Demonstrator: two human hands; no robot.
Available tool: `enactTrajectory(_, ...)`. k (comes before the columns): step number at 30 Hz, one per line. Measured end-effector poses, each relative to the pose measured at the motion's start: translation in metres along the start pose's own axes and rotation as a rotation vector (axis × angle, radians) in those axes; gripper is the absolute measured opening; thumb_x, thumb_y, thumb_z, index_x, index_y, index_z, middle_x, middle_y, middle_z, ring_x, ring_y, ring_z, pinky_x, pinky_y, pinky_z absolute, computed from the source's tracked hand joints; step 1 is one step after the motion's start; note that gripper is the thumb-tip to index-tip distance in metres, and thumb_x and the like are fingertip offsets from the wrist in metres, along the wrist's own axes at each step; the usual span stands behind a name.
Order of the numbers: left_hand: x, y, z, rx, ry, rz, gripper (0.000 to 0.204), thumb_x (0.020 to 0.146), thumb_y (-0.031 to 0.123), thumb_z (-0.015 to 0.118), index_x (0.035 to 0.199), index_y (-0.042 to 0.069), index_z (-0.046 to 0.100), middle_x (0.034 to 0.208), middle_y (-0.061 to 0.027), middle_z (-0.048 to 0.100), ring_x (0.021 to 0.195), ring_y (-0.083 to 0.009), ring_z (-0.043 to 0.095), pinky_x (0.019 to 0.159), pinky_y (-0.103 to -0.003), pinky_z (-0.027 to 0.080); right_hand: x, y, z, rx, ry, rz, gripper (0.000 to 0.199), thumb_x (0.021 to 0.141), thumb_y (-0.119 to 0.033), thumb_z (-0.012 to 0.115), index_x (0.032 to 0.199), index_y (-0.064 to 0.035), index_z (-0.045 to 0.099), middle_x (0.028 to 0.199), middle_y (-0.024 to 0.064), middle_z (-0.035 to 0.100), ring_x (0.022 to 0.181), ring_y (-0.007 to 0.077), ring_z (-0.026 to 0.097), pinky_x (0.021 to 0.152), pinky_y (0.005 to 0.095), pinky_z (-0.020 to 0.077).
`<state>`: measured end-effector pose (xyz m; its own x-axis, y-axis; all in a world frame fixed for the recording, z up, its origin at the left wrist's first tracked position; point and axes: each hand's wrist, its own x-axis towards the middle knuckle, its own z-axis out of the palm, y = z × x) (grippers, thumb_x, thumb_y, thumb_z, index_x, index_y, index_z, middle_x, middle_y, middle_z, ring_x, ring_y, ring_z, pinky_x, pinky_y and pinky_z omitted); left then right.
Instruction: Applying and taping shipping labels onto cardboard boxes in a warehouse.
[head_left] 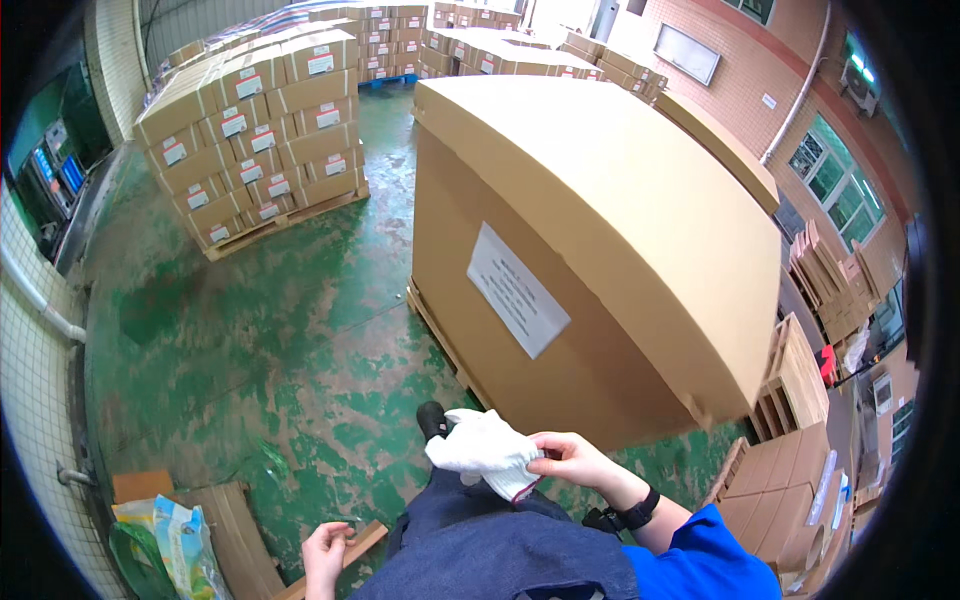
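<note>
My right hand (pixel 570 461) pinches the cuff of a white knitted work glove (pixel 485 453) between thumb and fingers. The glove hangs in folds over my dark trousers, its cuff edged in dark red; whether a second glove lies under it I cannot tell. Lower and to the left, my left hand (pixel 326 552) hovers beside my body above a wooden strip (pixel 362 545). Its fingers are loosely bent, and I see nothing in them. Just ahead stands a very large brown carton (pixel 570 370) with a white paper sheet (pixel 515 288) on its side.
The big carton rests on a wooden pallet (pixel 437 335). Stacked, labelled boxes (pixel 255 130) fill another pallet at far left. Flattened cardboard (pixel 235 530) and a printed plastic bag (pixel 185 545) lie at lower left. Wooden pallets (pixel 790 385) and brown cartons (pixel 775 480) stand at right.
</note>
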<state>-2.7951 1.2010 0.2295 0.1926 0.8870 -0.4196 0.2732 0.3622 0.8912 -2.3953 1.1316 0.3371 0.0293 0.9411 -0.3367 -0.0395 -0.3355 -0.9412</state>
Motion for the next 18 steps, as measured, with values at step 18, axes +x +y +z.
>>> enactTrajectory(18, 0.407, 0.248, -0.018, 0.325, -0.17, -0.059, 0.024, 0.083, 0.007, 0.052, 0.106, 0.001, 0.057, 0.08, -0.0094, 0.064, 0.073, -0.0137, 0.06, 0.067, -0.024, 0.047, 0.396, -0.085, -0.116, -0.392, -0.057, -0.078, 0.029, 0.082, -0.016, 0.061, 0.108, -0.0032, 0.058, 0.112, 0.0087, 0.058, 0.104, 0.0178, 0.053, 0.087, 0.0289, 0.0423)
